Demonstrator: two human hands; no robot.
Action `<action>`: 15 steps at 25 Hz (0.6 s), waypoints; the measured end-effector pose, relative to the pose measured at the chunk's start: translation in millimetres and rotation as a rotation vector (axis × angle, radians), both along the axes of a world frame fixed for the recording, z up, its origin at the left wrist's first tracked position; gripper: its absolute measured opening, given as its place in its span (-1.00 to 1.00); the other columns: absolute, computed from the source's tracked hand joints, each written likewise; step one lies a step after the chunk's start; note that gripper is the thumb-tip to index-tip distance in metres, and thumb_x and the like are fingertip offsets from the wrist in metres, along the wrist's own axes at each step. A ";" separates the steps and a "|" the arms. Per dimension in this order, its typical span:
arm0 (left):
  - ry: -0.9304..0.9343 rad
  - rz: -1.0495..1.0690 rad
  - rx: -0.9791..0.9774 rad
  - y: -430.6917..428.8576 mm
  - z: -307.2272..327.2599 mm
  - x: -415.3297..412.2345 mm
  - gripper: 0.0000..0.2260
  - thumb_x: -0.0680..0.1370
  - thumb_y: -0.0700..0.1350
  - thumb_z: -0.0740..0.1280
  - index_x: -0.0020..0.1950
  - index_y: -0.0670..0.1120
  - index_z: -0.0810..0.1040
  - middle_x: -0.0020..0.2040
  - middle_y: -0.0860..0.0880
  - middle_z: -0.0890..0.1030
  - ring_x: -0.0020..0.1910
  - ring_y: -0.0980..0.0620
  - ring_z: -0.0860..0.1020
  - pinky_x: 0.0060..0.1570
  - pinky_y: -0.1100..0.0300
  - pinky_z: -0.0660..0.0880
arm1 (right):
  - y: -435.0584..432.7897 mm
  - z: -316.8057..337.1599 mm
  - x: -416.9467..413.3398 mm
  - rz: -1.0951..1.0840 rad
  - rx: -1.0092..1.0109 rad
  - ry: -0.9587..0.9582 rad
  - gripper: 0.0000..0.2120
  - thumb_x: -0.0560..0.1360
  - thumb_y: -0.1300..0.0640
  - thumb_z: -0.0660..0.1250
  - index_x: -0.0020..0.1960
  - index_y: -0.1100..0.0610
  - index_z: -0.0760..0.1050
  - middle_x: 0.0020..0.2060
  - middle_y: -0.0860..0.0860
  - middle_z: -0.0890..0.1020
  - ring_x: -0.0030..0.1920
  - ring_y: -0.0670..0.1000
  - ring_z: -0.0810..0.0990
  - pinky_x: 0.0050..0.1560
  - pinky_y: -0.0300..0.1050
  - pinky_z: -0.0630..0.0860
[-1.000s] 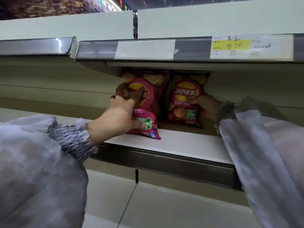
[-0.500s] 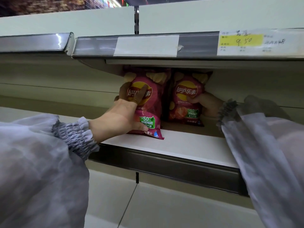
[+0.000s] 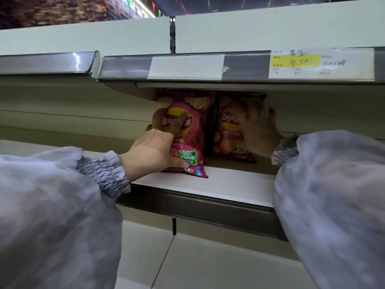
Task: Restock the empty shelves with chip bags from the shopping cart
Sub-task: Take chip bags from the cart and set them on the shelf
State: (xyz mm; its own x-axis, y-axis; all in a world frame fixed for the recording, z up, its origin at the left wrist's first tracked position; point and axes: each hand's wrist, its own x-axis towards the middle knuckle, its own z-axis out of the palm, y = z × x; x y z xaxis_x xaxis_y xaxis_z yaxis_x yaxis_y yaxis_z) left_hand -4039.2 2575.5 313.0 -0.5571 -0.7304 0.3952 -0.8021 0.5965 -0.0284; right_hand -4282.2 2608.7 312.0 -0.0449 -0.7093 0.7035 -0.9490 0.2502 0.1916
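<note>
left hand (image 3: 154, 151): I have it gripping the front bag (image 3: 195, 142) from the left. The thumb presses across the lower front, the ringed forefinger lies up over the logo, and the other fingers wrap the left edge out of sight. I judge this hold keeps the bag upright while it settles.
front bag: it stands upright on the shelf (image 3: 229, 184), bottom seam near the front edge and print facing out, so a shopper can read it.
back bag (image 3: 227, 130): it stands just to the right and deeper in, towards the rear wall, its top tucked under the upper shelf. I cannot tell if the two bags touch.
right hand (image 3: 258, 132): it covers the back bag's right half, knuckles towards me. The fingers reach for the top right corner but are blurred, so I cannot tell whether they press flat or pinch. Probably it is steadying the bag.
price tag (image 3: 302, 61): a yellow slip at the right end of the upper rail.
step: I am squaring two bags, and I judge the restocking is barely begun.
</note>
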 end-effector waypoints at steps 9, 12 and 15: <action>-0.014 0.088 0.038 -7.5 1.1 0.9 -0.24 0.39 0.20 0.43 0.49 0.01 0.21 0.27 -0.17 0.43 0.16 -0.16 0.48 0.01 0.08 0.42 | -32.3 -24.5 -13.2 -0.046 0.264 0.134 -0.38 0.52 0.01 0.29 0.49 -0.15 0.09 0.53 0.10 -0.07 0.49 0.31 -0.11 0.39 0.36 0.00; 0.023 0.065 0.079 -1.7 1.0 1.6 -0.29 0.38 0.19 0.44 0.42 -0.06 0.31 0.20 -0.16 0.49 0.12 -0.14 0.49 0.00 0.09 0.44 | -28.1 -21.8 -3.9 -0.068 0.216 0.235 -0.19 0.25 -0.04 0.55 0.43 -0.08 0.30 0.46 0.21 0.24 0.41 0.41 0.18 0.21 0.55 0.10; 0.063 -0.002 0.110 13.8 3.3 14.1 -0.29 0.38 0.20 0.44 0.40 -0.08 0.28 0.24 -0.19 0.36 0.20 -0.16 0.41 0.19 0.01 0.43 | -18.1 -11.1 9.7 -0.020 0.279 0.086 -0.22 0.40 -0.22 0.31 0.51 -0.04 0.10 0.50 0.17 0.07 0.48 0.26 0.01 0.37 0.40 -0.06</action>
State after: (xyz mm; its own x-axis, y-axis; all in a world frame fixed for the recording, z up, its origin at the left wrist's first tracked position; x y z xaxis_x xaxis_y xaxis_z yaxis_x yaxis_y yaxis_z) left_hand -4025.1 2589.2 316.3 -0.5355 -0.7698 0.3473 -0.7988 0.5952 0.0874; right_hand -4272.5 2590.6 301.0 -0.0096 -0.8753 0.4834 -0.9219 0.1950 0.3348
